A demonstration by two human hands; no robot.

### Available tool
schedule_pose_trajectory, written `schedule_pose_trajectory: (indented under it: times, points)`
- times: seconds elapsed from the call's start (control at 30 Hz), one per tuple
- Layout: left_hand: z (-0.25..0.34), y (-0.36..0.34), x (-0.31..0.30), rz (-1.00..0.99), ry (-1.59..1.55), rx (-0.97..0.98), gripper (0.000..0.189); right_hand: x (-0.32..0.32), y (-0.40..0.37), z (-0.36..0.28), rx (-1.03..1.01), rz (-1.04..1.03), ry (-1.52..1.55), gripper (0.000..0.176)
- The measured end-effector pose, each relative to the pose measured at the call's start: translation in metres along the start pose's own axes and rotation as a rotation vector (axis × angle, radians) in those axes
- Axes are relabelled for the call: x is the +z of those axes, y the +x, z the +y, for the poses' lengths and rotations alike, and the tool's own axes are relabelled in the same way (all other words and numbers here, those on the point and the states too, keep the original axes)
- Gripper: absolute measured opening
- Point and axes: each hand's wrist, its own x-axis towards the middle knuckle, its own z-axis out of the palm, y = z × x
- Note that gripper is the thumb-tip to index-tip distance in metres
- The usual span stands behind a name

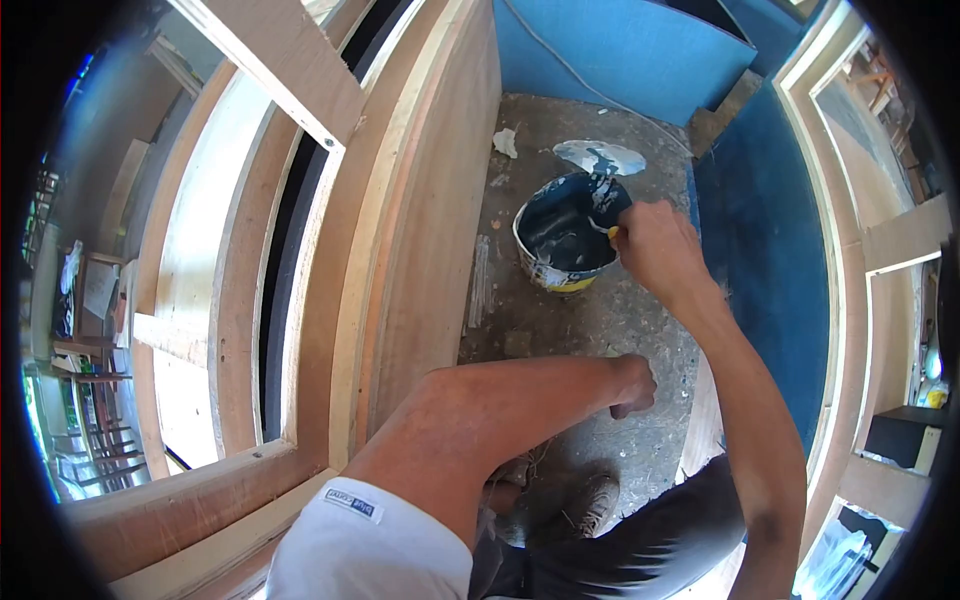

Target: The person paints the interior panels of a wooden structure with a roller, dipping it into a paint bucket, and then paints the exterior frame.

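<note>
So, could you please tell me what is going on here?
A person's right hand holds a yellow-handled tool, mostly hidden, at the edge of an open tub with dark paint inside. The left hand hangs curled above the floor; whether it holds anything is hidden. A blue panel stands to the right.

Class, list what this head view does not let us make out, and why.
All in the head view:
Most of the yellow item: hidden by the right hand.
What, if anything, the left hand holds: hidden by its curled fingers.
Outer far side of the bucket: turned away.
Rest of the blue box: cut off by the top edge.
</note>
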Motion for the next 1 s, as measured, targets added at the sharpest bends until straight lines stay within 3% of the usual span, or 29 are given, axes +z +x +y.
schedule_pose_trajectory:
  times: [0.03,0.13,0.17,0.37,0.5,0.6,0.83,0.93,1.0]
  points:
    - [0.000,0.000,0.000,0.001,-0.017,0.010,0.032,-0.001,-0.005,0.003,-0.060,0.137,0.002,0.014]
    - [0.007,0.000,0.003,-0.027,-0.039,0.024,0.032,-0.048,-0.015,-0.004,0.039,-0.010,0.104,0.014]
    - [0.008,0.004,0.005,-0.030,-0.038,0.025,0.032,-0.052,-0.018,-0.001,-0.002,0.070,0.140,0.013]
    - [0.010,0.009,0.003,-0.006,-0.043,0.066,0.034,0.004,-0.010,0.013,-0.068,0.154,0.054,0.012]
    - [0.011,0.008,0.003,-0.026,-0.081,0.037,0.033,-0.043,-0.028,-0.001,0.018,0.086,0.191,0.012]
    - [0.007,0.011,-0.001,-0.029,-0.055,0.027,0.032,-0.007,-0.023,-0.002,-0.068,0.171,0.105,0.011]
    - [0.009,0.012,0.010,-0.046,-0.040,0.038,0.030,-0.043,-0.032,0.000,0.026,0.076,0.245,0.013]
    - [0.010,0.015,0.008,-0.083,0.011,0.011,0.035,0.006,-0.023,0.009,-0.031,0.105,0.133,0.011]
    - [0.012,0.008,0.002,-0.079,0.006,0.003,0.035,0.007,-0.024,0.013,-0.049,0.146,0.117,0.011]
